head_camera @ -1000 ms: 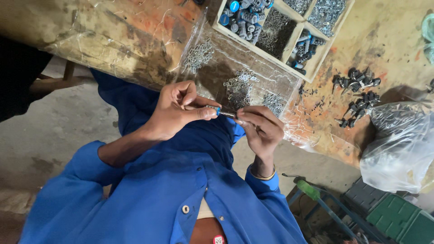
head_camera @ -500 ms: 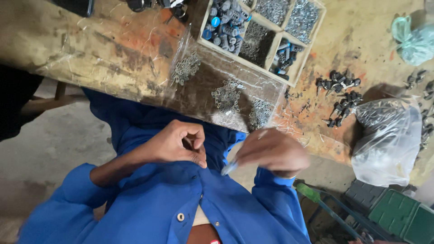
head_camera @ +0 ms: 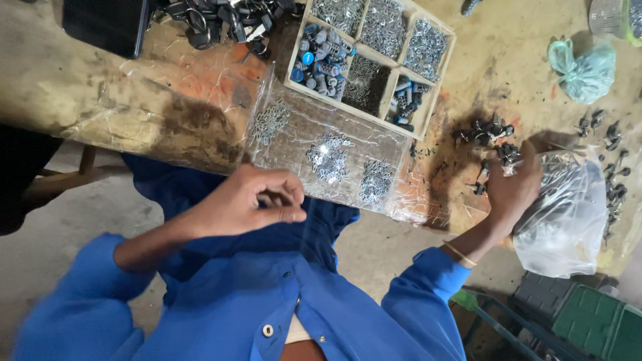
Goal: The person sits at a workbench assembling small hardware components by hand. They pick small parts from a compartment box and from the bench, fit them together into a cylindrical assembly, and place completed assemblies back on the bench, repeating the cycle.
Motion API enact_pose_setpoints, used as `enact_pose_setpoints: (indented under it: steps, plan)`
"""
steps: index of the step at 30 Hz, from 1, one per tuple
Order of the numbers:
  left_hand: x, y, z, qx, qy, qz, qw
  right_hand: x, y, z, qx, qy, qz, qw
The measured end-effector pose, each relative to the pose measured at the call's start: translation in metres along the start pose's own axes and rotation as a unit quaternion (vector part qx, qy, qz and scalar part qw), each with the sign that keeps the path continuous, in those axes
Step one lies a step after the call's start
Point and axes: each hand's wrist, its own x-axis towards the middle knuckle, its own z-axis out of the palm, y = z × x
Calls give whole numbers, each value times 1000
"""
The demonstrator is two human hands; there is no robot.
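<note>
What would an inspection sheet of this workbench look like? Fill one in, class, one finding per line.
Surface: worn wooden bench, partly under clear plastic sheet.
Job's things: clear bag of small metal parts; divided wooden tray of sorted parts.
Clutter: loose black parts, heap of black pieces, green knotted bag.
Hands: left hand curled, contents hidden; right hand at the bag's mouth.
Cables: nothing seen.
Surroundings: concrete floor, green crates.

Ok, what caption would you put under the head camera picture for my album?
Right hand reaches into a clear plastic bag of small metal parts; left hand curls closed near the workbench.
</note>
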Motion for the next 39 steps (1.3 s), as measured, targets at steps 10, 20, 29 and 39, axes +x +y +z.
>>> enact_pose_setpoints:
  steps: [10,20,29,39]
  plan:
    - [74,49,-27,264,36,185,946,-15,-9,-1,195,-148,40,969]
    - [175,60,6,482,-5,257,838,26,-11,-14,234,-46,59,969]
    - [224,45,33,636,-2,284,717,53,-15,-1,150,-149,57,976]
    - [243,58,44,647,-59,247,719,-16,19,-21,59,-134,96,984]
